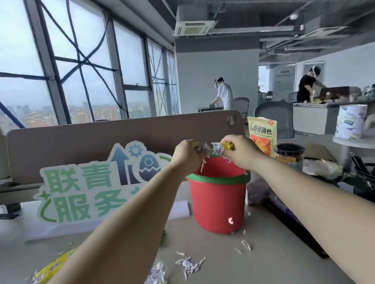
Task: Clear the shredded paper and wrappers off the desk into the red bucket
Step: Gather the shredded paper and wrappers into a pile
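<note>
1. White shredded paper (190,263) and yellow wrappers (51,268) litter the near tabletop (248,271).
2. Farther back, the left hand (188,154) and right hand (241,151) each hold a grip pinched on paper scraps (215,149) above the red bucket (218,200).

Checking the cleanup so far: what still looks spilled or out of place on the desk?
Paper shreds and a yellow wrapper still litter the desk before the red bucket; one scrap clings to its side.

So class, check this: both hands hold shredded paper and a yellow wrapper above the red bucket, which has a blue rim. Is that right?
Not quite. In the head view the red bucket has a green rim, not blue. The rest holds: left hand and right hand hold shredded paper and a yellow wrapper above it.
</note>
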`<move>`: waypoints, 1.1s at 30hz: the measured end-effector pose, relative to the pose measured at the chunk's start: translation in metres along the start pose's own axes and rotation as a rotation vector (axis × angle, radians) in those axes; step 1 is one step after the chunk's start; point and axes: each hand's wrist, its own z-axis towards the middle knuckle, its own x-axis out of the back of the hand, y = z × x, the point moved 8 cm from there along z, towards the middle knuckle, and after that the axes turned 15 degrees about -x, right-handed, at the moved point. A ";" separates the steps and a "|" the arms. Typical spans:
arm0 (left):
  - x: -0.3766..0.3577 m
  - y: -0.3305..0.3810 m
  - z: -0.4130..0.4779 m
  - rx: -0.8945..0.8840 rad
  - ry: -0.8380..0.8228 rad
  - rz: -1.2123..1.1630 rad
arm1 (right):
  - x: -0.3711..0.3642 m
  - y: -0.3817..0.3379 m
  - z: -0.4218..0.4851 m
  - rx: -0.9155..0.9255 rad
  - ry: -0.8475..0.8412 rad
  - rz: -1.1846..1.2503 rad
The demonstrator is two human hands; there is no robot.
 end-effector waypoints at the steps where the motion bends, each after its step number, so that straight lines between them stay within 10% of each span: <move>1: -0.007 -0.003 0.009 -0.005 -0.006 0.010 | -0.003 0.005 0.010 -0.011 -0.012 -0.003; 12: -0.055 -0.022 0.020 0.012 -0.282 0.132 | -0.040 0.033 0.036 -0.062 -0.166 -0.162; 33: -0.013 -0.023 -0.029 0.010 -0.163 0.086 | -0.029 0.028 -0.002 -0.027 -0.098 -0.287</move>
